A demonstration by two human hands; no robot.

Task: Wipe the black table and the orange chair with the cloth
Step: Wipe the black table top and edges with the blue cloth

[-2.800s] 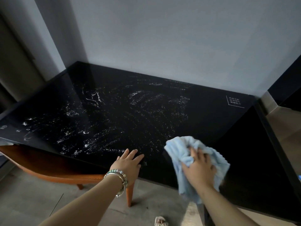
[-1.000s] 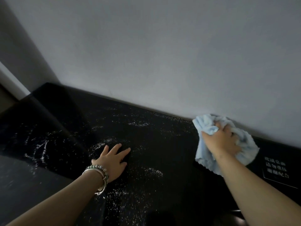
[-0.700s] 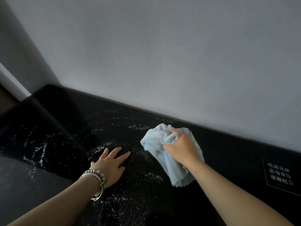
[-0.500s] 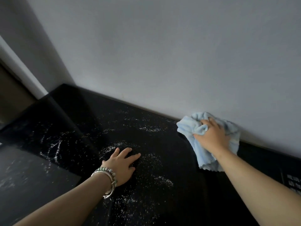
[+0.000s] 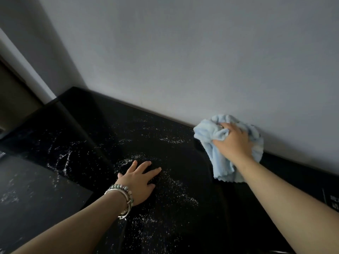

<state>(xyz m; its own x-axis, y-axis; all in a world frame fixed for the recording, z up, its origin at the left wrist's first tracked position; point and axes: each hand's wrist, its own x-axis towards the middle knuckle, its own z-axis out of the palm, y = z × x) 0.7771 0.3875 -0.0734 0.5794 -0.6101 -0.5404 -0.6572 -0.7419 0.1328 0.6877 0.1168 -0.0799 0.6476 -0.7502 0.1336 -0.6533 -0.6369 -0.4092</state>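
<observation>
The glossy black table [image 5: 88, 143] fills the lower part of the view, speckled with white droplets and smears in its middle and left. My right hand [image 5: 233, 142] grips a bunched light blue cloth [image 5: 220, 162] against the table's far edge, where it meets the wall. My left hand [image 5: 141, 180], with beaded bracelets on the wrist, rests flat on the tabletop, fingers spread. The orange chair is out of view.
A pale grey wall [image 5: 183, 61] runs along the table's far edge. A small white printed label [image 5: 333, 200] sits on the tabletop at the far right. A dark doorway or panel [image 5: 14, 92] lies to the left.
My right hand swept the cloth left toward the table's middle, then back right along the far edge by the wall. My left hand stayed planted on the tabletop.
</observation>
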